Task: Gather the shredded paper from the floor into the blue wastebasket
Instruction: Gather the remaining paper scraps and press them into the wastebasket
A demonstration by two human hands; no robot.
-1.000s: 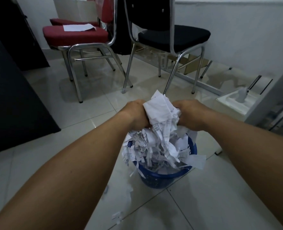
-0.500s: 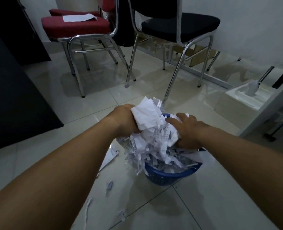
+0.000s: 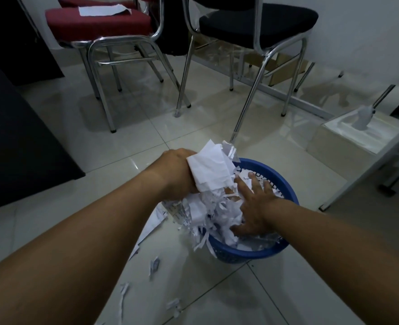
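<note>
Left hand (image 3: 177, 174) fingers clenched on shredded paper (image 3: 211, 170) above blue wastebasket (image 3: 285, 184); right hand (image 3: 254, 207) fingers (image 3: 252, 178) splayed flat, pressing paper inside.

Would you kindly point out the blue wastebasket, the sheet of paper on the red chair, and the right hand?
blue wastebasket (image 3: 285, 181): head view, far right rim.
sheet of paper (image 3: 102, 10): head view, middle of the sheet.
right hand (image 3: 256, 207): head view, back of the hand.

Two bare hands over blue wastebasket (image 3: 285, 198) on tiled floor (image 3: 135, 127): left hand (image 3: 177, 174) grips wad of paper (image 3: 211, 170) at rim, right hand (image 3: 252, 205) spread flat, pressing shreds (image 3: 208, 214) inside. Scraps (image 3: 154, 266) lie just beside basket; red chair (image 3: 100, 19) & black chair (image 3: 259, 17) behind.
</note>
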